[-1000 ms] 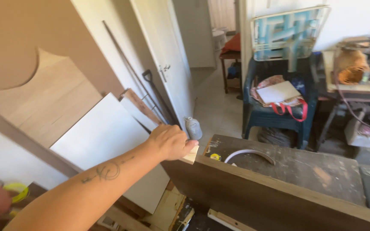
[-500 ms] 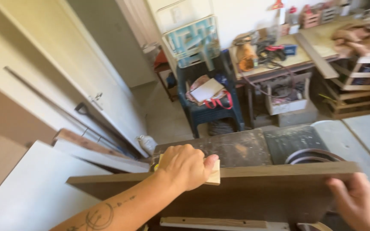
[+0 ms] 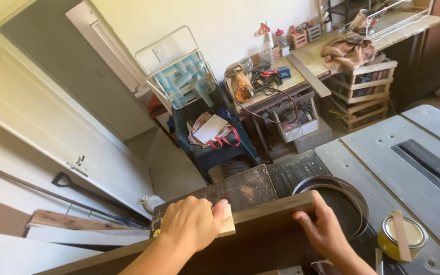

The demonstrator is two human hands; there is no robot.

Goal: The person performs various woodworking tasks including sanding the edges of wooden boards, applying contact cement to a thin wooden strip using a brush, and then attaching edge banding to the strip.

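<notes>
While the left hand (image 3: pixel 192 224) presses a small pale wood block (image 3: pixel 226 222) flat against the top edge of a dark brown board (image 3: pixel 260 229), fingers wrapped over the block, the right hand (image 3: pixel 324 231) grips the board's right end, thumb on top and fingers curled down the far side. That board stands on edge at the near side of the grey saw surface (image 3: pixel 408 158), just in front of a coil of edge banding (image 3: pixel 332 186) and left of an open yellow tin (image 3: pixel 402 235) with a stick laid across it. Looks like rubbing down the edge, I'd guess midway: the block sits near the middle, and the stretch toward the right end looks still left. Can't tell how well it's stuck, though.
</notes>
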